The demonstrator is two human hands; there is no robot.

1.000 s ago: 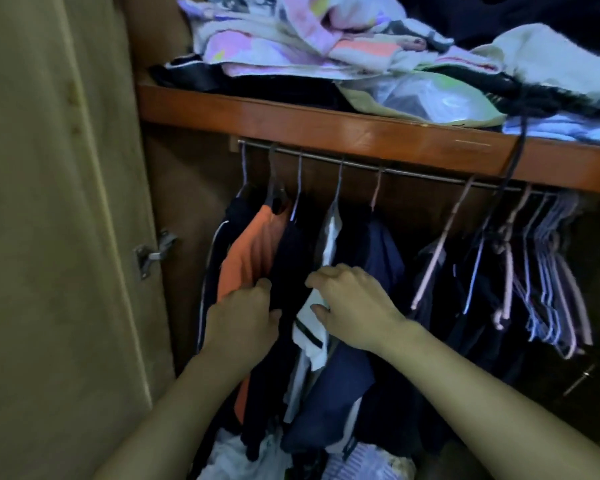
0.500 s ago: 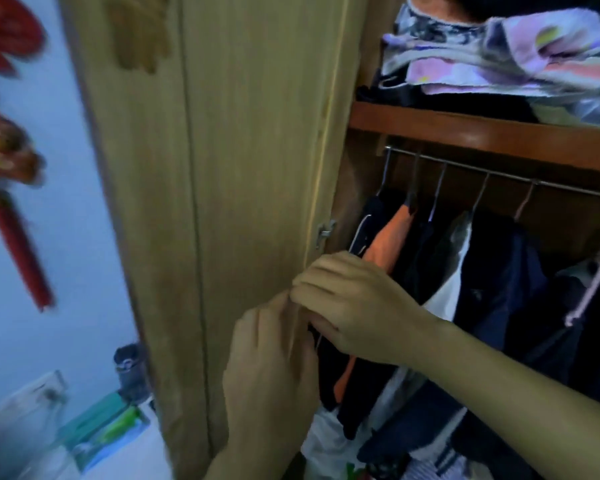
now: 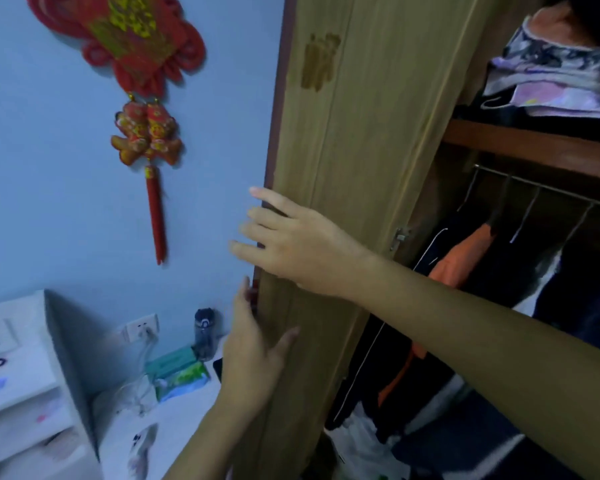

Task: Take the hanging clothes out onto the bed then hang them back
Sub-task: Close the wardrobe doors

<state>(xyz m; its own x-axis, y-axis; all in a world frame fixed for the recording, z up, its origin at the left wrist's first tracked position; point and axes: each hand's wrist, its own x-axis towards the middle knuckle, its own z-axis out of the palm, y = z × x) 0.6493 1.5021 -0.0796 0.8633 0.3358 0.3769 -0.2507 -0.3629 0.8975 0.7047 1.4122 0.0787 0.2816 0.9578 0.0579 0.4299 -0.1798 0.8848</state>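
At the wardrobe door (image 3: 343, 168) edge, both hands flat, fingers straight; hanging clothes (image 3: 465, 265) half hidden behind it.

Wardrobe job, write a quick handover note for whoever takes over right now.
Left hand: open, fingers at the door edge.
Right hand: open, flat on the door, reaching past its edge.
Clothes: all on hangers on the rail; neither hand holds any.
Done: cannot tell whether any have been to the bed; no bed in view.
Left: check that, then take them out and rehang if needed.
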